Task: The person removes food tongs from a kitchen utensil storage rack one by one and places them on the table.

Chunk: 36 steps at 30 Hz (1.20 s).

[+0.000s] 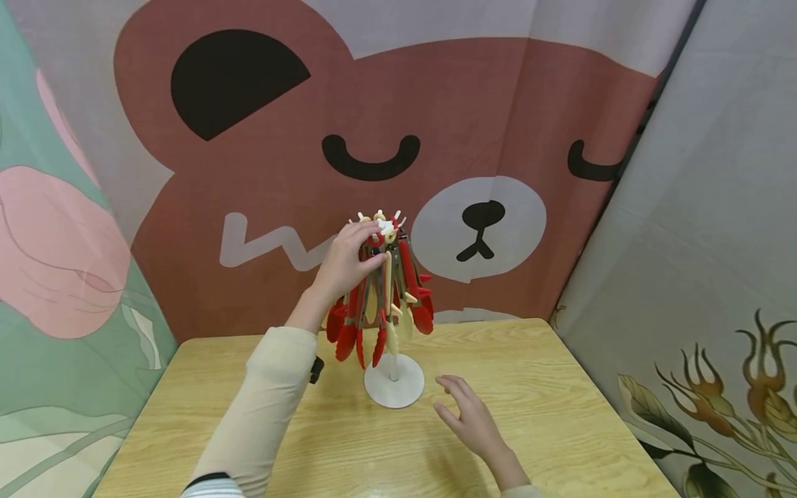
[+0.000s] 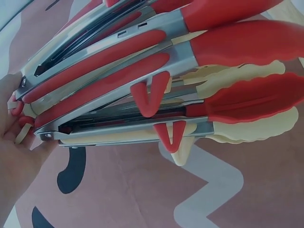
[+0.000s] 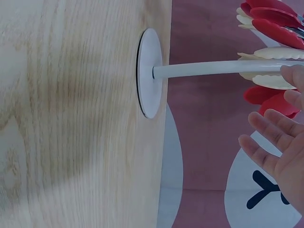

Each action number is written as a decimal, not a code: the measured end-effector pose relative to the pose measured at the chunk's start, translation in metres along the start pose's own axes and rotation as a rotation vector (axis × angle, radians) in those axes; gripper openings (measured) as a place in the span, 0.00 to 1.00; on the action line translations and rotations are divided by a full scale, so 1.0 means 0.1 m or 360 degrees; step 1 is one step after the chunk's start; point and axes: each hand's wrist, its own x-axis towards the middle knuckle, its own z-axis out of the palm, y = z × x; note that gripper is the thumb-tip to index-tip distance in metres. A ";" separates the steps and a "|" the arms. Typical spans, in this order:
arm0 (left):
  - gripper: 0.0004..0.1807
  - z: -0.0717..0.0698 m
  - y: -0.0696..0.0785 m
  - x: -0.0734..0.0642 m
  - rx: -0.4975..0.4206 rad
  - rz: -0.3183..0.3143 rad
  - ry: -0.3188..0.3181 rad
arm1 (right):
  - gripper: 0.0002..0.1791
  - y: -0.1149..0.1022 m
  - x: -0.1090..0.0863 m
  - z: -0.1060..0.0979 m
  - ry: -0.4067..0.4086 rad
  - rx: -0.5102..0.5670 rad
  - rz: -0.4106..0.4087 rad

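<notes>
A white stand holds several red and cream kitchen tongs (image 1: 407, 266), heads down, on the hooks (image 1: 398, 220) at its top. My left hand (image 1: 344, 264) reaches to the top of the stand, its thumb and fingers around the upper ends of the tongs. In the left wrist view, that hand (image 2: 19, 156) is right at the hanging loops (image 2: 23, 129) and hinge ends. My right hand (image 1: 473, 422) hovers over the table, right of the stand's round base (image 1: 394, 394), fingers spread. From the right wrist view, the right hand (image 3: 289, 152) holds nothing beside the white pole (image 3: 204, 69).
The stand is on a light wooden table (image 1: 529, 387). A curtain (image 1: 486, 117) printed with a brown bear hangs behind it, and a flowered curtain (image 1: 703, 242) stands at the right. A small black object (image 1: 316, 370) shows by the left forearm.
</notes>
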 end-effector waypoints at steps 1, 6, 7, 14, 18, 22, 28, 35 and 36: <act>0.25 0.01 0.00 0.00 -0.0006 -0.0002 0.0007 | 0.24 0.00 0.00 0.01 -0.0009 0.0007 0.0011; 0.25 0.03 -0.01 -0.01 -0.0018 0.0000 0.0035 | 0.23 -0.03 0.00 0.02 -0.0021 0.0020 0.0018; 0.25 0.04 -0.01 -0.02 -0.0016 0.0002 0.0039 | 0.23 -0.03 0.00 0.02 -0.0019 0.0018 0.0011; 0.25 0.05 -0.03 -0.02 0.0003 0.0046 0.0053 | 0.23 -0.04 0.02 0.02 0.0000 -0.0012 0.0004; 0.25 0.04 -0.04 -0.03 0.0012 0.0045 0.0049 | 0.24 -0.05 0.03 0.03 0.0005 -0.0005 0.0016; 0.25 0.04 -0.04 -0.03 0.0019 0.0047 0.0053 | 0.24 -0.06 0.04 0.04 0.0020 -0.0007 0.0029; 0.26 0.05 -0.05 -0.03 0.0032 0.0054 0.0066 | 0.25 -0.09 0.12 0.05 0.0071 -0.0027 -0.0010; 0.26 0.04 -0.04 -0.04 0.0029 0.0043 0.0058 | 0.26 -0.11 0.19 0.07 0.0112 -0.0006 -0.0058; 0.26 0.04 -0.04 -0.04 0.0029 0.0041 0.0059 | 0.26 -0.12 0.20 0.08 0.0117 -0.0006 -0.0061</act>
